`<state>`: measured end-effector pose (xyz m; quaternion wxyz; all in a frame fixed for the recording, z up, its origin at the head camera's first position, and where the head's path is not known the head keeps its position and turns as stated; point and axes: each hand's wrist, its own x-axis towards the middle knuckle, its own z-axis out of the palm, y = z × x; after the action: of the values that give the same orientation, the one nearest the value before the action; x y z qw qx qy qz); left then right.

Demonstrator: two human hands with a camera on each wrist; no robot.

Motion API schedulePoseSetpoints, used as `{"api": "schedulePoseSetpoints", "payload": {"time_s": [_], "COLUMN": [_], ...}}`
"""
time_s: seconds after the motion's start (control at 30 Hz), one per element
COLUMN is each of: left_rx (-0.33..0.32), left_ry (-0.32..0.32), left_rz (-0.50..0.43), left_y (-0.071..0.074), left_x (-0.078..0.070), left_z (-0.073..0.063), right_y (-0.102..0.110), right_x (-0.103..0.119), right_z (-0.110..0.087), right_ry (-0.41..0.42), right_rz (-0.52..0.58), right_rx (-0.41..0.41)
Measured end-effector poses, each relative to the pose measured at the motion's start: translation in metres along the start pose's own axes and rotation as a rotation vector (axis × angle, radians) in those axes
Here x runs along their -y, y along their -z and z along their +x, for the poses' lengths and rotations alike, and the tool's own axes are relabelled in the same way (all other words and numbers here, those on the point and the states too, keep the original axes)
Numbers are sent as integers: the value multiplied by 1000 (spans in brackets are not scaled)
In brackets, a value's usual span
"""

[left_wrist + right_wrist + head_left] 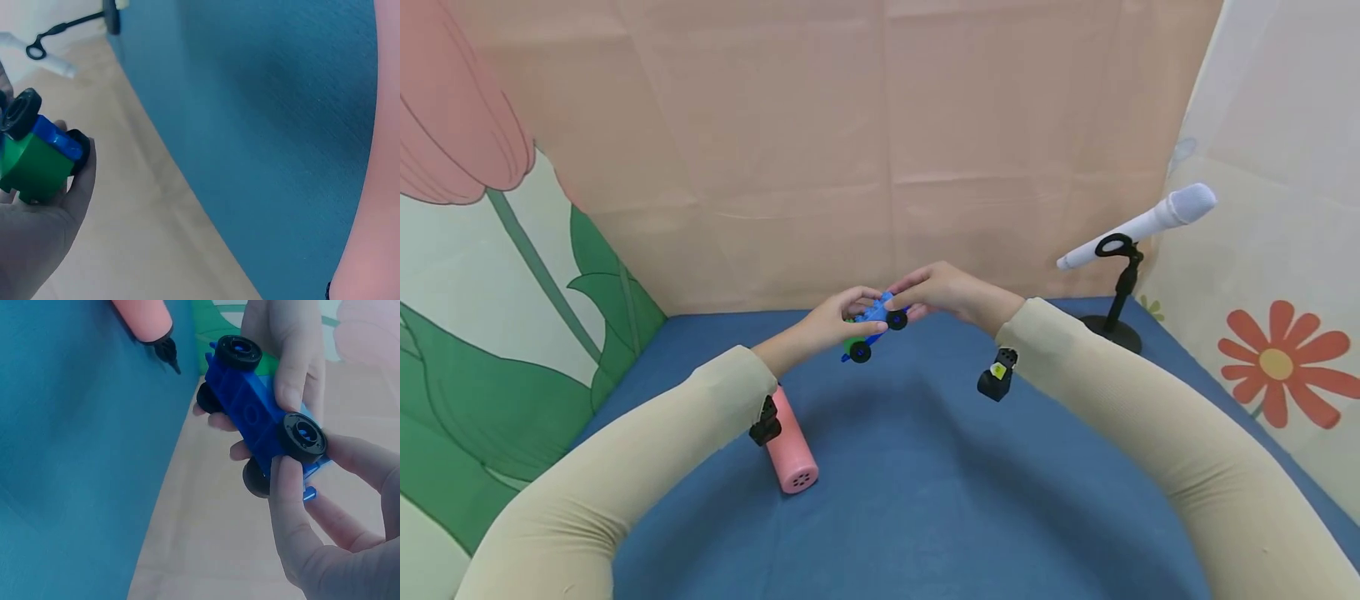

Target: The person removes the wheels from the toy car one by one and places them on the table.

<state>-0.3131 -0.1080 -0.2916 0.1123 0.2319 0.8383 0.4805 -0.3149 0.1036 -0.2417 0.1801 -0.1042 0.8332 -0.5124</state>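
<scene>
Above the blue cloth (880, 517), toy car (872, 313): raised between our two hands, near the middle of the head view, slanting from 7 o'clock up towards 1; its green block (37, 165) is at the lower end, and four black wheels (239, 353) show around its blue underside.
Left hand (827, 327): at 9 o'clock of the car; we grip the body, thumb along one side, fingers curled behind the other.
Right hand (951, 292): between 2 and 3 o'clock; we pinch the upper end, thumb and fingers set close about one wheel.
Pink tool (793, 450): lying on the cloth at 7 o'clock, unheld, its black tip pointing away from us.
Microphone (1150, 223): at 2 o'clock, slanting across the ring of the black stand (1123, 293); how it is secured, we cannot tell.
Car work in hand: we judge this to be two-handed handling, the left steadying while the right works at the wheel end; whether any part is loose, we cannot tell.
Next grip: it would call for a firm left hold before our right fingers let go, with pressure kept off the wheels.
</scene>
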Motion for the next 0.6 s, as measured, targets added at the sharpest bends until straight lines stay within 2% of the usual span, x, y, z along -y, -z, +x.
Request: {"api": "schedulePoseSetpoints", "payload": {"time_s": [0.17, 0.37, 0.6], "left_rx": [12, 63, 69], "left_ry": [-10, 31, 62], "left_rz": [-10, -64, -124], "left_y": [0, 5, 8], "left_x": [2, 5, 5], "left_z": [-1, -2, -5], "right_y": [-2, 0, -1], "right_x": [-1, -5, -13], "right_z": [2, 4, 4], "right_ry": [-10, -27, -18], "right_rz": [33, 85, 104], "right_rx": [6, 18, 83]}}
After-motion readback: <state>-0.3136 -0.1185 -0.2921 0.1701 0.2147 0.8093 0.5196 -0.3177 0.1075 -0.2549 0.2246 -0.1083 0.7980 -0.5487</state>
